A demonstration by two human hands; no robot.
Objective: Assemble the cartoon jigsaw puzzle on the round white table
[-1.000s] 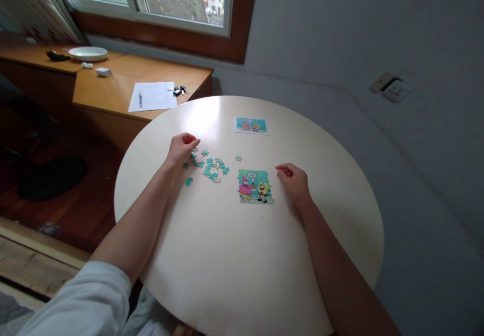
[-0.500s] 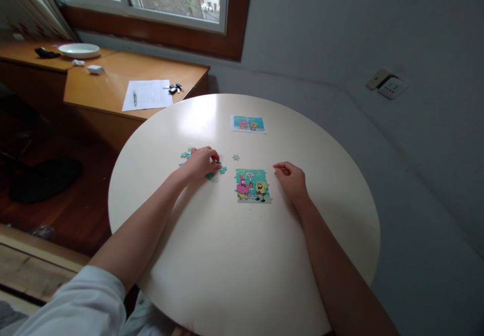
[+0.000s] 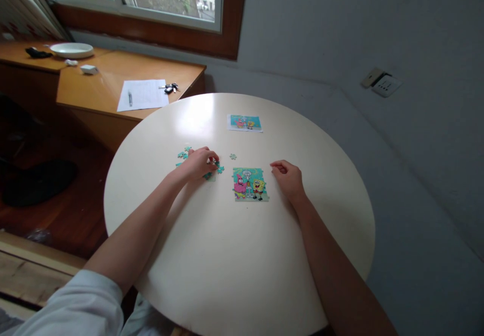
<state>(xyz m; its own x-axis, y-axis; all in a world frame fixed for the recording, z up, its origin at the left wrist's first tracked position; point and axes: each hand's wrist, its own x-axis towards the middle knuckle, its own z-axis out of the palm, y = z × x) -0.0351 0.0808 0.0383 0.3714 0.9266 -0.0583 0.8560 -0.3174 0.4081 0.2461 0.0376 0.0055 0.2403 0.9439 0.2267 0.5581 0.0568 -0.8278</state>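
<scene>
A partly joined jigsaw puzzle (image 3: 249, 184) with bright cartoon figures lies flat on the white round table (image 3: 242, 260). To its left, my left hand (image 3: 202, 164) bends over a heap of loose teal jigsaw pieces (image 3: 183, 155), its thumb and fingers pinched around a small jigsaw piece (image 3: 217, 164). The hand hides part of the heap. A single pale piece (image 3: 233, 156) lies apart, just above the joined puzzle. My right hand (image 3: 288, 175) rests beside the puzzle's right edge, fingers curled together, and nothing shows at its fingertips.
A printed picture (image 3: 245, 123) of the same figures lies farther back on the table. On the wooden desk (image 3: 151, 66) at the left are a paper sheet (image 3: 141, 95) with a pen, keys (image 3: 171, 88), a small white box (image 3: 89, 69) and a white round dish (image 3: 71, 50).
The whole view has shifted slightly. My left hand stays over the loose pieces with its fingers pinched, and my right hand keeps its place beside the puzzle.
</scene>
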